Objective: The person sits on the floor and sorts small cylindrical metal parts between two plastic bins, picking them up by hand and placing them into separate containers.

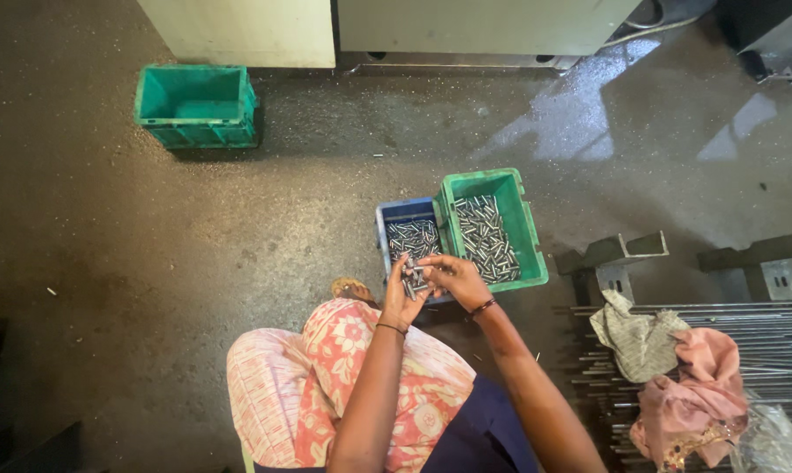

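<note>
My left hand (400, 298) holds a small bunch of short metal pins (414, 278) over the near edge of a blue bin (382, 229). My right hand (457, 278) meets it from the right, its fingers pinching the same pins. The blue bin holds several more of these grey pins. Right beside it stands a green bin (532, 235), tilted slightly, with a layer of the same pins (486, 236) inside. Both wrists wear thin dark bangles. My knees in pink patterned cloth (343, 377) lie below the hands.
A second, teal bin (196, 105) stands at the far left by a pale cabinet base (256, 31). Long steel rods (763, 337) lie on a rack at the right, with rags (676, 377) piled on them. Angle-iron supports (615, 254) stand beside the green bin. The floor is dark concrete.
</note>
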